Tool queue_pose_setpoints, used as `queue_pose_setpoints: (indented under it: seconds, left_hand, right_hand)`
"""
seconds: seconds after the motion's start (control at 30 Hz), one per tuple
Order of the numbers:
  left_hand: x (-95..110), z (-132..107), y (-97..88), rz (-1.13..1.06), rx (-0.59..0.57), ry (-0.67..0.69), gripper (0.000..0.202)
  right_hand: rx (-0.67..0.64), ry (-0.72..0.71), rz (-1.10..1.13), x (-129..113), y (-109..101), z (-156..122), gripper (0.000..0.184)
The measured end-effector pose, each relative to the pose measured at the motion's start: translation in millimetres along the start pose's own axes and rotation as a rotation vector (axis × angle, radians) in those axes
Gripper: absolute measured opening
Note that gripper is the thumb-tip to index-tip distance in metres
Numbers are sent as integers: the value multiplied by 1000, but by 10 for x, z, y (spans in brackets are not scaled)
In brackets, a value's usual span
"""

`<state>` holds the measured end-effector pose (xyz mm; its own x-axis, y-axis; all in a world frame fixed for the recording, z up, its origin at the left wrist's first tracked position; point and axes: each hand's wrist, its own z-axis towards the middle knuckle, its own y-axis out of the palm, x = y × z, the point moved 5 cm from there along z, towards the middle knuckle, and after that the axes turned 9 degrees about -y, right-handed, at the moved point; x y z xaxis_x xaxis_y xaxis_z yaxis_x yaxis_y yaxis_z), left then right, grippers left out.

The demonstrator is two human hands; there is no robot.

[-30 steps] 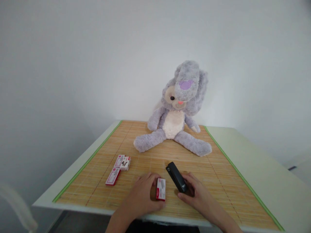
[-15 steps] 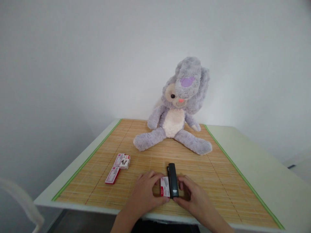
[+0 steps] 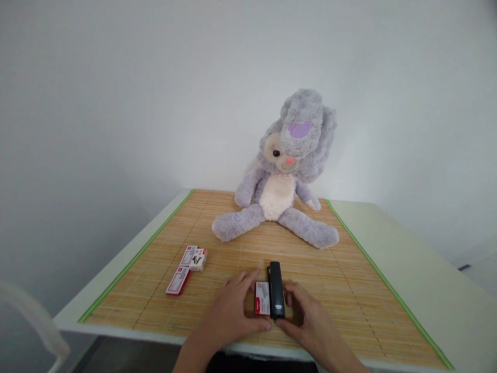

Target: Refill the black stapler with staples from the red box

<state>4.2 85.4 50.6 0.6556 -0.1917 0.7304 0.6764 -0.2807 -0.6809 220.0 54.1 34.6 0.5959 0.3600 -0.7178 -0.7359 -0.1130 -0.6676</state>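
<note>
Left hand (image 3: 232,312) palm-down, thumb and fingers half-curled around staple box (image 3: 262,305). Right hand (image 3: 307,322) likewise clasps black stapler (image 3: 276,295). Box and stapler touch, mid front edge of mat (image 3: 349,290).

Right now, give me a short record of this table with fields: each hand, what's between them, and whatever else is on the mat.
left hand: fingers spread, touching the left side of the red-and-white box
right hand: curled against the right side of the black stapler; whether it grips, cannot tell
between hands: box and stapler side by side, touching, flat on the bamboo mat
further left: flat box, with two more boxes behind it
far side: grey plush rabbit, sitting upright, legs spread
</note>
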Motion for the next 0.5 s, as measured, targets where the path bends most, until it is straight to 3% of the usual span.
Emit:
queue_pose_setpoints:
  seconds: [0.07, 0.13, 0.27, 0.33, 0.4, 0.5]
  left_hand:
    - [-80, -39, -151, -60, 29, -53, 92]
    - [-228, -75, -401, -88, 145, -110, 59]
    - [-760, -211, -1048, 83, 635, -304, 42]
    - [-1024, -274, -1266, 250, 790, -403, 43]
    - [-1225, -277, -1365, 329, 823, -461, 47]
    - [-1351, -187, -1354, 392, 766, -498, 59]
  right_hand:
    - [-5, -11, 7, 10, 8, -16, 51]
    - [1, -14, 14, 29, 15, -37, 54]
    - [32, -15, -7, 59, 26, -67, 59]
    - [38, -15, -26, 57, 31, -68, 59]
    - [36, -6, -39, 55, 36, -65, 57]
    - [35, -1, -45, 65, 45, -64, 55]
